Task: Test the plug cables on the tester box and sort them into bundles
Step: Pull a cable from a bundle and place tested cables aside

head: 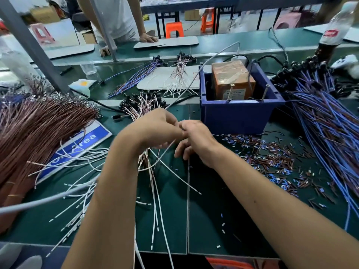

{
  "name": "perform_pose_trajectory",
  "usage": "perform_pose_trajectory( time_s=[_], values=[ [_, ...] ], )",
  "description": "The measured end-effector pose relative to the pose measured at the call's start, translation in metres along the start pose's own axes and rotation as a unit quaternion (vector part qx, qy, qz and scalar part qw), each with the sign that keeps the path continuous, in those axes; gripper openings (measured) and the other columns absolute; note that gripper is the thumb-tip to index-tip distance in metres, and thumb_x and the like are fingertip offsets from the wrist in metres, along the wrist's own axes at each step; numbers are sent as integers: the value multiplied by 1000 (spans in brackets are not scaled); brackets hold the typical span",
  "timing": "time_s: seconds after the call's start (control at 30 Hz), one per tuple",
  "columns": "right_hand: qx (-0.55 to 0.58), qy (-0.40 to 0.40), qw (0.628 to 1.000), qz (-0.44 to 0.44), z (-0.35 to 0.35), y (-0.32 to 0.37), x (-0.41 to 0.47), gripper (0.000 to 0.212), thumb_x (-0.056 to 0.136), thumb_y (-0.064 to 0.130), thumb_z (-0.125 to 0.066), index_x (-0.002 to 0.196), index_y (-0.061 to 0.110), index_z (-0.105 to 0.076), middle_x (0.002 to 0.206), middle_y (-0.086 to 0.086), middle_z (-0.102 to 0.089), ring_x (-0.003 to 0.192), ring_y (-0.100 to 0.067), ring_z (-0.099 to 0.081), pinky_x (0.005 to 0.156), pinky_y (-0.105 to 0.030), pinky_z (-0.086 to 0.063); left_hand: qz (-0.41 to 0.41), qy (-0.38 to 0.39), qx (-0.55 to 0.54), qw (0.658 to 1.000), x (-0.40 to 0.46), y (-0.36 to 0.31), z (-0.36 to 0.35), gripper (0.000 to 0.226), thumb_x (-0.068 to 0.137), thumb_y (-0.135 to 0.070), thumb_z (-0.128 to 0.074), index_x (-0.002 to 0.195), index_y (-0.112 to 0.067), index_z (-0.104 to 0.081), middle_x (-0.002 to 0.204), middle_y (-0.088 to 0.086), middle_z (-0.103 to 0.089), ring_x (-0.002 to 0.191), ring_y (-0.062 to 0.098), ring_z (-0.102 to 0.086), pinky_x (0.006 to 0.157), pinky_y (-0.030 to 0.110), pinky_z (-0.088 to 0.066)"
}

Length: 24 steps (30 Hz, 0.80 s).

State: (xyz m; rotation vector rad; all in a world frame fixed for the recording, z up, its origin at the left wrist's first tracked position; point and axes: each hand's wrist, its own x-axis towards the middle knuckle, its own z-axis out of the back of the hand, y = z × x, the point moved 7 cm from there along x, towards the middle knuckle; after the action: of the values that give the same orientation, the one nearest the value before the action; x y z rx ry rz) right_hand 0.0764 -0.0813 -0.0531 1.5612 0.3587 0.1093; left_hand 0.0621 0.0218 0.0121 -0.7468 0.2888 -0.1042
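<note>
- Nearest me, loose white leads [155,210] trail over the green bench [213,220] toward my edge, not yet gathered into anything tidy.
- My left hand [155,125] has its grip curled round a small sheaf of pink-and-white plug cables [144,162], whose tails hang below my wrist.
- My right hand [194,140] meets it, thumb and forefinger pinching at the same sheaf where the two hands touch (what exactly sits between the fingertips is hidden).
- To my right lies a scatter of cut sleeve bits [272,158]; to my left, a big brown wire bundle [38,129].
- Just beyond my hands stands the blue tester box [239,113], with nothing of mine plugged in that I can see.
- Farther back, two small bundles [159,74] lie sorted, and a heap of blue cables [320,113] waits at right.
- I judge the job well short of halfway: a few bundles made, far more untested.
</note>
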Motion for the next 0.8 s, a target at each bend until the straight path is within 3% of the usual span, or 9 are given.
perform_pose_trajectory(
  time_s=[0.07, 0.13, 0.23, 0.33, 0.43, 0.53, 0.63, 0.7, 0.8],
  values=[
    [56, -28, 997, -36, 8, -3, 2, 45, 110, 29, -34, 114, -3, -64, 83, -20, -66, 51, -22, -62, 42, -27, -47, -15, 118, 49, 992, -12, -6, -8, 23, 88, -11, -72, 67, -17, -68, 57, 2, -63, 50, 12, -58, 50, 22, -44],
    [61, -52, 995, -62, 15, -6, 1, 54, 110, 47, -41, 107, 0, -67, 84, -17, -68, 61, -21, -63, 50, -29, -53, -25, 202, 73, 976, -21, -11, -18, 25, 90, -13, -75, 67, -19, -69, 59, -1, -65, 54, 10, -60, 53, 21, -45],
    [30, -41, 998, -42, 16, -4, -3, 34, 103, 22, -62, 105, -12, -67, 79, -16, -64, 62, -21, -57, 48, -23, -47, -43, 240, 95, 965, -25, -20, -32, 22, 91, -17, -77, 70, -17, -68, 57, -5, -64, 54, 7, -60, 55, 21, -45],
    [2, -31, 999, -32, 17, -2, -9, 14, 91, -6, -64, 104, -11, -70, 79, -19, -68, 65, -25, -60, 53, -28, -48, -52, 252, 101, 961, -27, -24, -37, 22, 90, -19, -77, 70, -20, -71, 59, -7, -66, 56, 5, -62, 55, 20, -46],
    [-12, -31, 999, -30, 17, -3, -15, 11, 91, -4, -65, 102, -4, -70, 74, -13, -68, 53, -14, -59, 45, -24, -45, -35, 197, 85, 976, -22, -17, -25, 20, 94, -26, -73, 75, -19, -75, 67, -5, -71, 58, 6, -63, 51, 19, -46],
    [-49, -27, 998, 27, 16, -1, -26, 5, 100, 5, -63, 98, 6, -67, 72, -6, -73, 47, -13, -58, 38, -21, -38, 15, 17, 53, 998, -8, -3, 10, 23, 98, -28, -68, 81, -14, -75, 77, 2, -75, 59, 10, -63, 50, 20, -46],
    [-74, -45, 988, 128, 23, 13, -42, 8, 100, 4, -62, 95, 8, -66, 78, -9, -75, 47, -22, -60, 38, -20, -40, 0, -129, 8, 992, 0, -7, 28, 35, 101, -44, -60, 92, -15, -76, 93, 8, -77, 83, 21, -70, 75, 35, -58],
    [-102, -59, 974, 195, 33, 33, -54, 6, 99, 5, -63, 96, 8, -67, 76, -8, -73, 48, -24, -62, 41, -19, -41, -53, -115, -48, 991, 2, -23, 18, 45, 99, -57, -56, 95, -17, -77, 93, 3, -77, 87, 14, -71, 84, 36, -56],
    [-165, -95, 941, 279, 54, 65, -73, 9, 100, 11, -63, 92, 10, -68, 64, 2, -66, 48, -18, -65, 46, -22, -44, -155, -71, -90, 981, -1, -59, 0, 42, 98, -51, -61, 93, -14, -79, 87, 9, -76, 75, 9, -65, 74, 30, -50]
  ],
)
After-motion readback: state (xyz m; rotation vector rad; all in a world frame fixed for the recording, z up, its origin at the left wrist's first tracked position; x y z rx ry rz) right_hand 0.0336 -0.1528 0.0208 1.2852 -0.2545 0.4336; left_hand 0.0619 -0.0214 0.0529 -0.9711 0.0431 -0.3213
